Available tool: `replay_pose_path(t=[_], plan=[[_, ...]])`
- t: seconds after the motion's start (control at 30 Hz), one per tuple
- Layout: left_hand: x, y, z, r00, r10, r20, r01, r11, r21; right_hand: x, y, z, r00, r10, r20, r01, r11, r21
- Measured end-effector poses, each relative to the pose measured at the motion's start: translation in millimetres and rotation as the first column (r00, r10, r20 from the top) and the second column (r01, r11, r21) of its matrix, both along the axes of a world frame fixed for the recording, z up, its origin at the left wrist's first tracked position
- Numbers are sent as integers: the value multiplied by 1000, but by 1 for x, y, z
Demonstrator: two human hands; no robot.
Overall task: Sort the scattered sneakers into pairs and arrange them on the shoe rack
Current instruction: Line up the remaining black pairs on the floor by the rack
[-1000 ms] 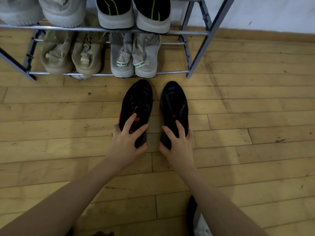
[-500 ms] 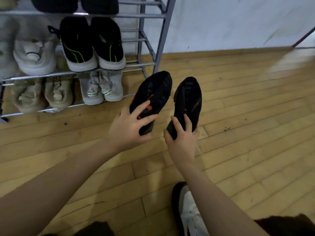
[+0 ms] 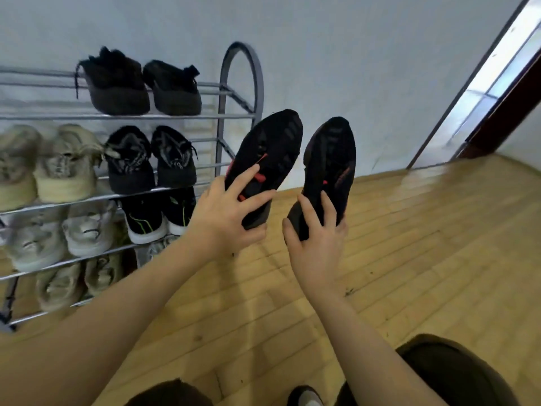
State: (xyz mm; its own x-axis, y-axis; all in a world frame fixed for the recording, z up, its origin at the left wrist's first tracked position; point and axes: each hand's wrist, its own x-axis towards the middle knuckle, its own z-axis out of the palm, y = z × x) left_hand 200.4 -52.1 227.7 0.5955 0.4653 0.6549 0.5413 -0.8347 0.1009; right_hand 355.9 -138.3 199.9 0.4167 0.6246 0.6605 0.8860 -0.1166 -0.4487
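Two black sneakers with red accents are up in the air, toes pointing away from me. My left hand (image 3: pixel 227 216) grips the heel end of the left sneaker (image 3: pixel 270 150). My right hand (image 3: pixel 317 238) grips the heel end of the right sneaker (image 3: pixel 332 162). Both shoes hang just right of the grey metal shoe rack (image 3: pixel 234 112), level with its upper shelves. The rack holds several pairs: black ones (image 3: pixel 140 83) on the top shelf, beige and black below, white and black-green lower, beige at the bottom.
A pale wall stands behind the rack. A dark door frame (image 3: pixel 497 112) is at the right. Wooden floor (image 3: pixel 409 259) spreads below the shoes. My knees and one shoe (image 3: pixel 304 398) show at the bottom edge.
Both hands have lifted the black-red sneakers off the floor and raised them beside the rack's upper shelves. My view has tilted up, so the top shelves now show.
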Motion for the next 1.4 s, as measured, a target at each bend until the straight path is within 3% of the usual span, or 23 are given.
replay_pose_path(t=[0.23,0.5,0.77,0.93,1.17,1.27,1.4], plan=[[-54,2,68,987,138,79,-145,985,98,-36,24,66,988,141,64,-149,979,140],[-153,-7,89,923,355,149,-369,926,80,-130,64,92,909,400,113,-416,881,225],[-244,13,97,788,590,174,-601,799,12,-218,121,117,765,644,24,-642,758,113],[-268,45,100,666,715,213,-698,698,-158,-249,165,132,758,652,-12,-649,757,72],[-284,93,111,667,723,181,-702,691,-172,-271,209,147,754,656,-20,-654,749,-107],[-286,107,110,658,739,143,-722,674,-159,-278,220,145,771,635,51,-617,764,-188],[-287,118,101,635,767,88,-726,632,-272,-284,224,139,786,599,152,-548,790,-275]])
